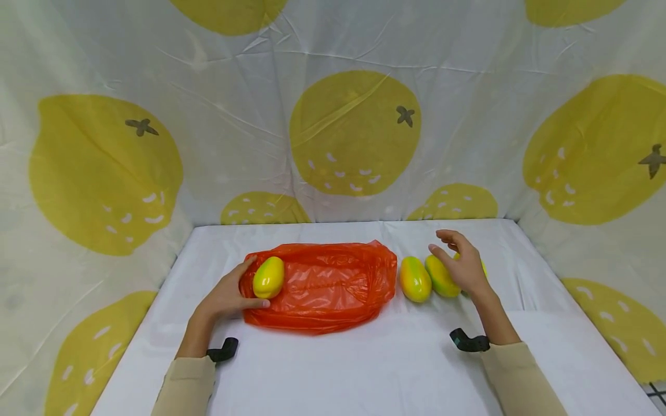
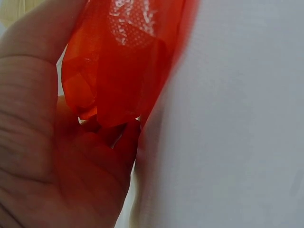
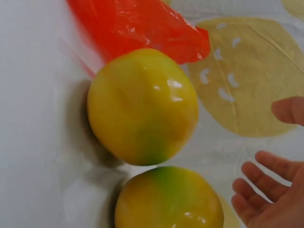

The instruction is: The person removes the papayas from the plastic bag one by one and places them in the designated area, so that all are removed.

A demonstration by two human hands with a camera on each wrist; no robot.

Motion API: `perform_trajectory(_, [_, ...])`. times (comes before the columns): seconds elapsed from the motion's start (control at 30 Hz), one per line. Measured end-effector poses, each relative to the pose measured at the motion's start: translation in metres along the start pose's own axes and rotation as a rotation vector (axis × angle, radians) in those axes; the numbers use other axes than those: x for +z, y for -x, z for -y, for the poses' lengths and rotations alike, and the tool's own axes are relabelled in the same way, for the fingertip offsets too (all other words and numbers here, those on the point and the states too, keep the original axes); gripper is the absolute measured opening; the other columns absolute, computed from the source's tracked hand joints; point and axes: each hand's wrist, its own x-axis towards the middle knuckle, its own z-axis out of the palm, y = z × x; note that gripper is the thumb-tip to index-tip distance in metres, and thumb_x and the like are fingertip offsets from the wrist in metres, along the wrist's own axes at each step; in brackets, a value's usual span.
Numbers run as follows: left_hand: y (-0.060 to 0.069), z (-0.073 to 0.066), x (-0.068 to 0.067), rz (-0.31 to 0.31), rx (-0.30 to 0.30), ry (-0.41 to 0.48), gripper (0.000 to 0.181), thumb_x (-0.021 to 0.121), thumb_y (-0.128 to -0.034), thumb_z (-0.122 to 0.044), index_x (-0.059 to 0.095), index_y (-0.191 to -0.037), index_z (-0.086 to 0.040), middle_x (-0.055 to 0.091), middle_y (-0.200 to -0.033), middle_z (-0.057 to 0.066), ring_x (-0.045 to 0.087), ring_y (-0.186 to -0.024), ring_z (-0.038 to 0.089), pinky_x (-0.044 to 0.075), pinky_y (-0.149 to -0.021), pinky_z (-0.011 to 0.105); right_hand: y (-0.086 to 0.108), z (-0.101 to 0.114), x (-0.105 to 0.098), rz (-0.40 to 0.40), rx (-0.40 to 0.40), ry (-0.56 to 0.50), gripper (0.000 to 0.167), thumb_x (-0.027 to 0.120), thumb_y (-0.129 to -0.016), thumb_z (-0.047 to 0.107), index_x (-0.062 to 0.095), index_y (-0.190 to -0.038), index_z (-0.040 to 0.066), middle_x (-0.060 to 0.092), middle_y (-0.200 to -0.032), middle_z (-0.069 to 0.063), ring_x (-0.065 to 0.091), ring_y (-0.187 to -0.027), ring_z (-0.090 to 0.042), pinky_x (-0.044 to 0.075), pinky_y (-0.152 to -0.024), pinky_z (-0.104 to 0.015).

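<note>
I have the left hand (image 1: 228, 293) gripping the bag (image 1: 333, 289) at its left, beside one fruit (image 1: 269, 278); right of the bag, the right hand (image 1: 465, 264) hangs loose-fingered near three fruits (image 1: 440, 279).

Your left hand (image 1: 226, 294) grips, its thumb (image 1: 258, 303) stretched toward your right hand (image 1: 464, 266) and its fingers (image 1: 247, 266) curving farther from you. The right hangs well apart from it, relaxed, thumb standing off from slightly bent fingers. Behind your hands, your left forearm (image 1: 193, 342) and right forearm (image 1: 499, 321) slant inward.
</note>
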Motion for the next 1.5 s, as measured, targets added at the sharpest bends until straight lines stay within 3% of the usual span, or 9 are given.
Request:
perform_trajectory(0.53, [0.001,-0.001,-0.003,0.004,0.007,-0.001,0.127,0.088,-0.0670,-0.062,0.020,-0.165,-0.018,0.032,-0.166,0.018,0.033,-0.149,0.045,0.040,-0.111,0.071,0.000,0.036,0.027,0.093,-0.019,-0.105,0.058,0.066,-0.100,0.039,0.049,-0.147,0.009,0.055,-0.146,-0.013,0.054,-0.130,-0.032,0.043,-0.116,-0.056])
perform_trajectory(0.97, [0.001,0.000,-0.001,0.003,0.007,0.002,0.128,0.088,-0.0662,-0.063,0.019,-0.165,-0.022,0.032,-0.166,0.015,0.034,-0.149,0.043,0.041,-0.111,0.070,0.002,0.057,0.054,0.157,-0.101,-0.177,0.051,0.068,-0.100,0.029,0.052,-0.144,0.011,0.058,-0.143,-0.011,0.058,-0.126,-0.030,0.048,-0.113,-0.055])
perform_trajectory(1.5, [-0.001,0.001,0.000,0.007,-0.007,-0.012,0.129,0.088,-0.0661,-0.064,0.017,-0.166,-0.022,0.030,-0.167,0.016,0.032,-0.149,0.044,0.042,-0.110,0.070,0.003,0.083,0.075,0.241,-0.123,-0.257,0.052,0.071,-0.099,0.029,0.052,-0.144,0.010,0.059,-0.141,-0.016,0.059,-0.127,-0.031,0.049,-0.112,-0.054])
